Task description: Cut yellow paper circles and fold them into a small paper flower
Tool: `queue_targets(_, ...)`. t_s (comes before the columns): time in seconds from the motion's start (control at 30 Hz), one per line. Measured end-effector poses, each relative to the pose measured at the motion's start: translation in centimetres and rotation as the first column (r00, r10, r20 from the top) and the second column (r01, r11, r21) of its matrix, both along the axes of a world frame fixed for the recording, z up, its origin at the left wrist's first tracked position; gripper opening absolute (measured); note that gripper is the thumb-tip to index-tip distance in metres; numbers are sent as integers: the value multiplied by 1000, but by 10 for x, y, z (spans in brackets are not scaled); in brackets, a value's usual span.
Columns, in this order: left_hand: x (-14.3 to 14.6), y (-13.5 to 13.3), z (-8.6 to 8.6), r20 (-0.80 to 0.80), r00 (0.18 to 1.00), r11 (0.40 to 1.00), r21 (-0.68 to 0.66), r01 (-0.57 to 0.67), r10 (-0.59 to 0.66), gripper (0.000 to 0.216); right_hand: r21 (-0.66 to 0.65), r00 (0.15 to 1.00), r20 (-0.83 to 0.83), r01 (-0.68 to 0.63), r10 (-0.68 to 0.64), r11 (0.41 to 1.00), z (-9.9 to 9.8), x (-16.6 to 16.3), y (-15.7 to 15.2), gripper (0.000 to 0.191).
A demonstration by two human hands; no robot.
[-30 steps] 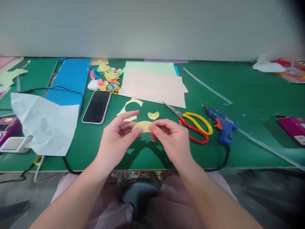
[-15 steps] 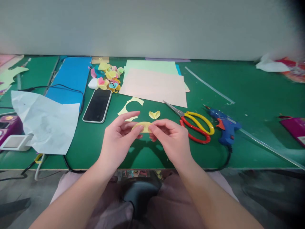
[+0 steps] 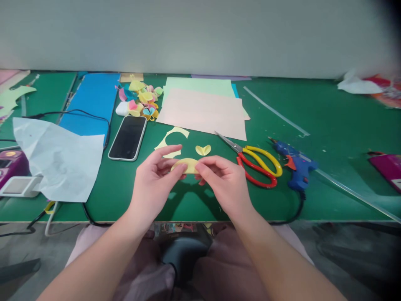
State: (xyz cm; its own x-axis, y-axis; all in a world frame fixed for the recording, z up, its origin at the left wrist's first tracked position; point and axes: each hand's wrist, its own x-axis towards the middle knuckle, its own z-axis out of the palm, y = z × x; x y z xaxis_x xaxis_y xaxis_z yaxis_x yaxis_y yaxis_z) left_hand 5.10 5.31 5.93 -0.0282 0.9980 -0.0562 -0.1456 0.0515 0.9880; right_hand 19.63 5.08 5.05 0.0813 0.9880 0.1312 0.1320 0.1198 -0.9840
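Both hands hold one folded yellow paper circle just above the green table. My left hand pinches its left end between thumb and fingers. My right hand pinches its right end. A small yellow paper heart lies on the table just behind the hands. A yellow offcut with a round hole lies to the heart's left.
Red-and-yellow scissors and a blue glue gun lie to the right. A black phone, white crumpled paper and a blue sheet lie left. Pink and green sheets and a pile of folded paper petals sit behind.
The folded yellow piece has been pressed a little flatter between the fingers. The hands have stayed in about the same place.
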Motion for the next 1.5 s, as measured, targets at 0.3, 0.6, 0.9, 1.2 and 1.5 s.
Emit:
queue_targets(0.3,-1,0,-1,-17,1000,1000,18,-18,18,35,13,995,98,30,-31,999,-1,0,1,8)
queue_targets(0.6,0,0,-2,-11,1000,1000,17,-10,10,34,-45,997,67,29,-26,999,2,1,0,10)
queue_targets(0.9,-2,-1,-2,-118,993,999,51,14,-8,32,-20,997,80,0,2,1000,2,0,1,5)
queue_targets(1.2,1,-6,1,-200,979,995,80,62,-45,32,74,991,131,-10,1,997,4,-1,-3,9)
queue_targets(1.5,6,-8,2,-23,998,998,28,61,-61,41,-46,987,-162,16,-23,999,0,-5,-3,11)
